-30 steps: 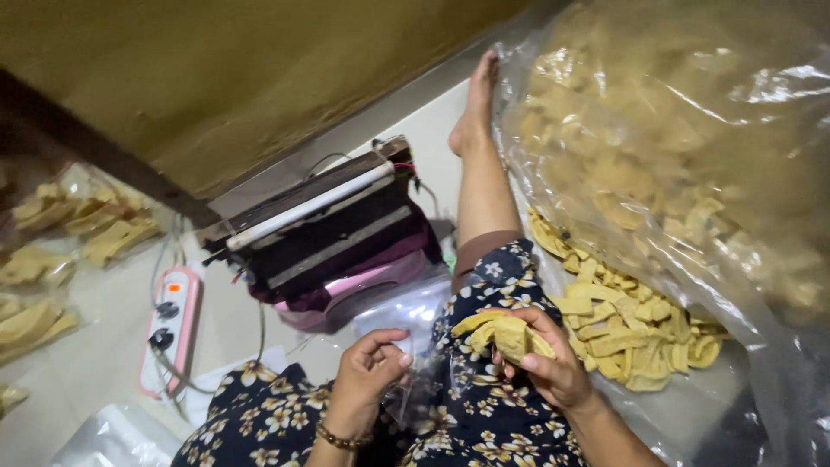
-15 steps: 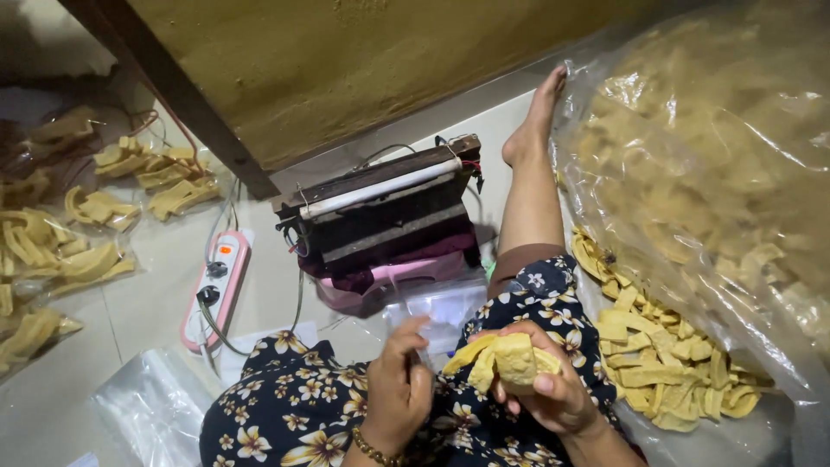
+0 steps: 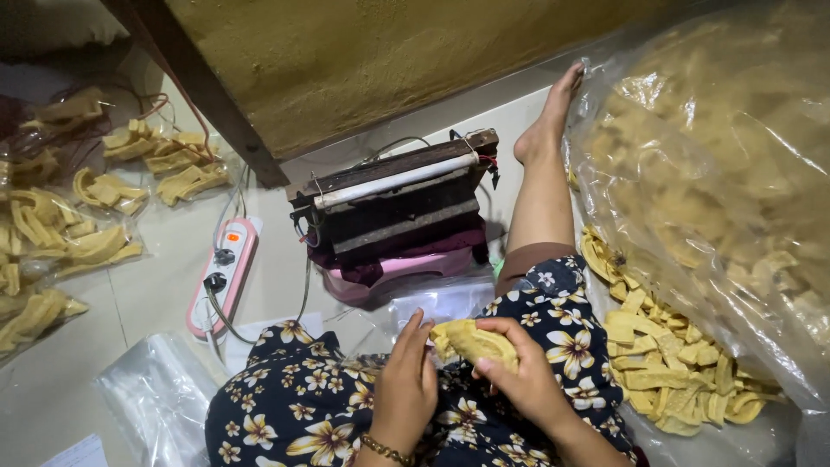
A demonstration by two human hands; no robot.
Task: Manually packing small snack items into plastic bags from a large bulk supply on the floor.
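Big bag (image 3: 718, 182): fills right of frame, chips spilling within reach.
Sealer (image 3: 398, 207): centre, facing the lap.
Packs (image 3: 69, 233): stacked at left.
Right hand (image 3: 527, 380): grasps chips (image 3: 471, 339), lower centre.
Left hand (image 3: 405, 385): fingers loose, touching them.

Both hands meet low over the lap. Left hand (image 3: 406, 387) is raised upright, fingers together and pointing up, a bracelet at the wrist. Right hand (image 3: 519, 374) curls inward, fingers bent and closed in a grasp, thumb facing the left.
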